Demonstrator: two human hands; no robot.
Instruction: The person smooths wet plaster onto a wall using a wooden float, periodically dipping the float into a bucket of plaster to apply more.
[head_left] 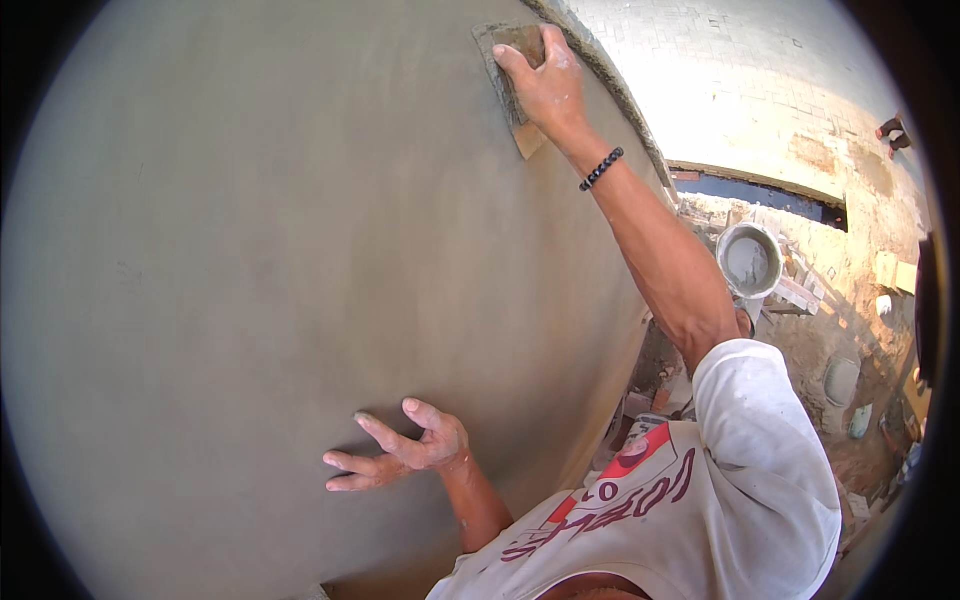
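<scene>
A broad wall of smooth, damp grey plaster [250,250] fills the left and middle of the head view. High up, beside the wall's right edge, my right hand [550,85] grips a flat, plaster-caked float [508,95] laid against the surface. The hand covers most of the float's handle. Lower down, my left hand [412,445] is open with its fingers spread, close to the plaster. Whether its fingertips touch the wall I cannot tell. It holds nothing, and whitish residue marks the fingers of both hands.
A rough plaster edge [625,95] borders the wall at upper right. Beyond lie paved ground [740,60] and a dark trench [765,192]. A grey bucket [770,262] with wet grey contents stands below my right arm, among rubble. Another person's legs [895,135] show at far right.
</scene>
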